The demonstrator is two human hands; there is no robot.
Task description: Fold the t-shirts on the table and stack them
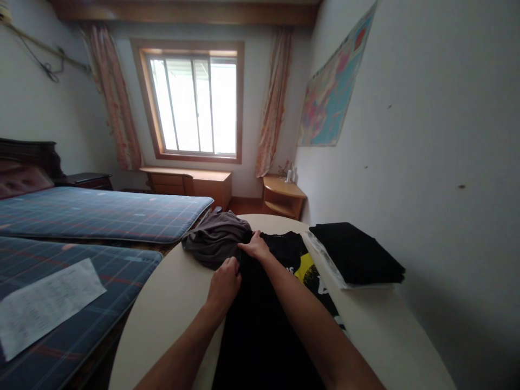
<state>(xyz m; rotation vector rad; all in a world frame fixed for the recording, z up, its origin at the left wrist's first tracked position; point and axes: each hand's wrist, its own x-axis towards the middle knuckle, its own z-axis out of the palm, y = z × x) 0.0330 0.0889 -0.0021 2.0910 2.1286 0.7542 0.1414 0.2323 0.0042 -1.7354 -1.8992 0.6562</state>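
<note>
A black T-shirt with a yellow and white print lies lengthwise on a round cream table. A plain black layer of cloth covers the left part of its print. My left hand is closed on the left edge of the black cloth, knuckles up. Farther up, near the collar end, my right hand pinches the black fabric, thumb pointing left. The fingertips of both hands are partly hidden. A crumpled grey-brown garment sits just beyond and left of my hands.
At the right of the table rests a folded black stack of cloth on something white. Two plaid mattresses are to the left, one with a paper sheet on it. A wall runs close along the right side.
</note>
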